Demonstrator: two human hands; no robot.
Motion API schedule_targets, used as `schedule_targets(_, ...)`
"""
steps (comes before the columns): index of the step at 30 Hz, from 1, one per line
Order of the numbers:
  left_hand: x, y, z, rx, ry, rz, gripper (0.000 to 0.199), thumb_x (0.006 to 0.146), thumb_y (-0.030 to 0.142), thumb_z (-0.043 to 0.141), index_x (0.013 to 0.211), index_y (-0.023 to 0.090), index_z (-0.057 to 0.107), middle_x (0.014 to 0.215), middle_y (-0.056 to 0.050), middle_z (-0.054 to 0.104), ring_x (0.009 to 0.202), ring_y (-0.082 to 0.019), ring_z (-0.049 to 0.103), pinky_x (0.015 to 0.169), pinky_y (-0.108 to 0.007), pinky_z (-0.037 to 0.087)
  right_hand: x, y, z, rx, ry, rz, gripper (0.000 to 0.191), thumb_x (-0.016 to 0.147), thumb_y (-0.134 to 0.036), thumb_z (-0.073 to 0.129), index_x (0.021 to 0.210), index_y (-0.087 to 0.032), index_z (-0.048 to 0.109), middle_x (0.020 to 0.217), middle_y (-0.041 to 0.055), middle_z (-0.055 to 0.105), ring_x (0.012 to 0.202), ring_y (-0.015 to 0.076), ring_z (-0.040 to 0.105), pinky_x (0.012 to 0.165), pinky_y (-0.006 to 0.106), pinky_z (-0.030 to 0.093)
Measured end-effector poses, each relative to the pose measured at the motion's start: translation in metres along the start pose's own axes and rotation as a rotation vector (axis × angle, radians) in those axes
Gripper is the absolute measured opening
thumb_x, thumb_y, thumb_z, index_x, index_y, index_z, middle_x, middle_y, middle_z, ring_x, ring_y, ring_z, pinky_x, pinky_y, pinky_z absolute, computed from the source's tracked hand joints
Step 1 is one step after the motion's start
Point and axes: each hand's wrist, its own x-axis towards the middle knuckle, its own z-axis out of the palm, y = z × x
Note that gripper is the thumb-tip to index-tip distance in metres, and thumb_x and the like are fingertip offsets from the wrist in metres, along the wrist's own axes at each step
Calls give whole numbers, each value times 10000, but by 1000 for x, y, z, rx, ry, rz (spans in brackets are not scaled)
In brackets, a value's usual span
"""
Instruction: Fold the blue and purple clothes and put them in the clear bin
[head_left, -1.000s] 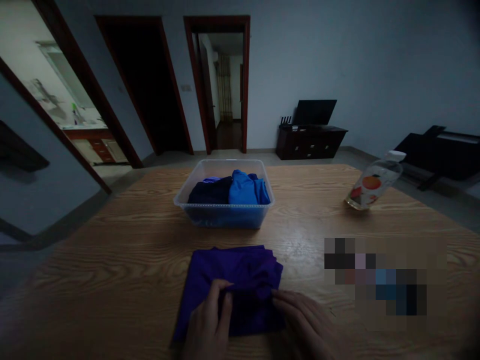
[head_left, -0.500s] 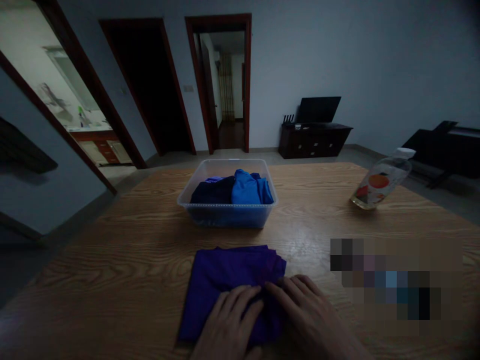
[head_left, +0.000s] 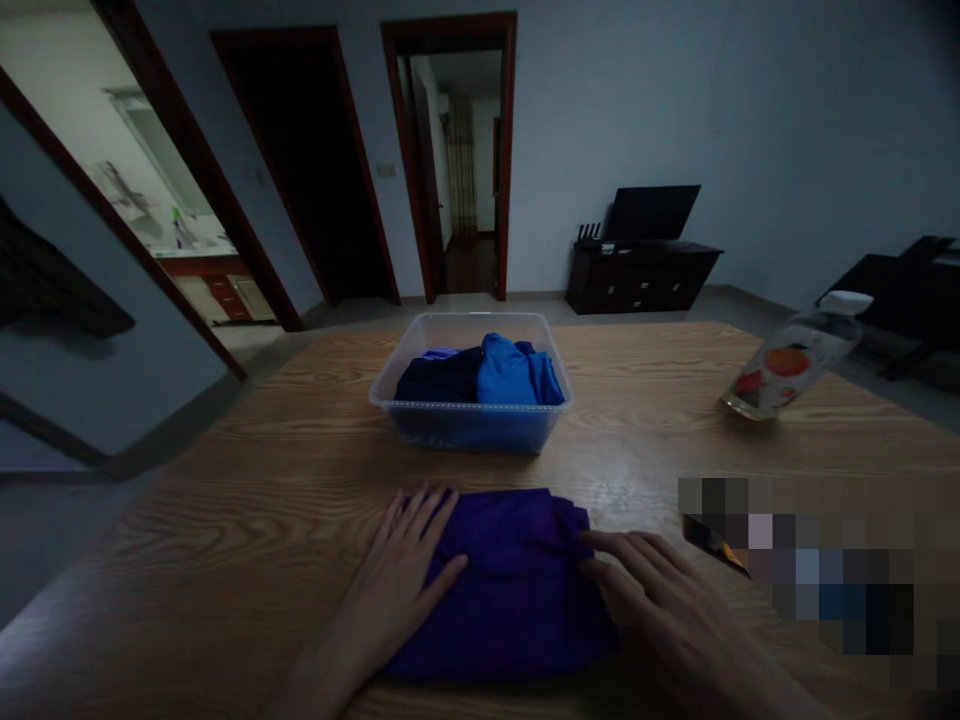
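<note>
A folded purple cloth [head_left: 517, 590] lies flat on the wooden table near its front. Across its left edge rests my left hand [head_left: 397, 570], palm down with the fingers stretched and the thumb apart. My right hand [head_left: 660, 590] is at the cloth's right edge, its thumb and index finger apart and their tips touching the fabric. Beyond the cloth stands a clear plastic bin [head_left: 472, 420] holding a blue cloth [head_left: 514, 375], a dark navy cloth [head_left: 439, 378] and a bit of lighter purple fabric.
At the right of the table [head_left: 262, 450] stands a clear bottle [head_left: 791, 360] with a white cap. A blurred-out patch with dark items covers the table's right front. A black cabinet with a screen is against the far wall, beside doorways.
My left hand has moved left and up, from the cloth's middle to its left edge. My right hand has shifted right to the right edge. The view has turned slightly left.
</note>
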Motion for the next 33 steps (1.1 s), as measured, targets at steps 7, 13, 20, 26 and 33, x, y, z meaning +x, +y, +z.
schedule_targets(7, 61, 21, -16, -127, -176, 111, 614, 1127, 541, 473, 1628, 188, 489, 1679, -137, 522, 1566, -314, 471, 1310, -552, 382, 46, -27, 10, 255, -256, 28, 693, 1100, -481, 591, 1726, -311, 347, 1755, 108, 409, 1603, 380, 417, 1310, 632, 365)
schedule_targets(13, 87, 21, -9, -129, -215, 115, 524, 1136, 370, 491, 1611, 149, 509, 1694, -165, 499, 1580, -320, 461, 1314, -548, 375, 62, -9, 36, 347, -349, 75, 809, 1098, -619, 528, 1765, -309, 194, 1825, 102, 162, 1686, 376, 194, 1361, 648, 208)
schedule_targets(20, 69, 32, -23, -186, -196, 90, 501, 1091, 445, 584, 1553, 250, 581, 1546, -129, 635, 1428, -322, 600, 1225, -517, 471, 47, -5, 40, 285, -324, 126, 801, 1089, -667, 508, 1759, -349, 206, 1826, 74, 154, 1685, 403, 177, 1341, 679, 238)
schedule_targets(26, 70, 20, -36, -290, -365, -116, 577, 934, 649, 724, 1361, 261, 704, 1356, -120, 755, 1251, -358, 712, 1057, -444, 543, 47, 0, 39, 184, -259, 42, 861, 1079, -637, 565, 1767, -273, 198, 1827, 86, 195, 1685, 328, 234, 1389, 558, 192)
schedule_targets(33, 69, 16, -67, -516, -543, -76, 318, 973, 546, 674, 997, 275, 838, 999, -30, 850, 906, -304, 785, 815, -343, 546, 56, -1, 30, 37, 1, -52, 407, 1072, -277, 623, 1471, -192, 614, 1475, 136, 702, 1378, 321, 635, 1243, 565, 421)
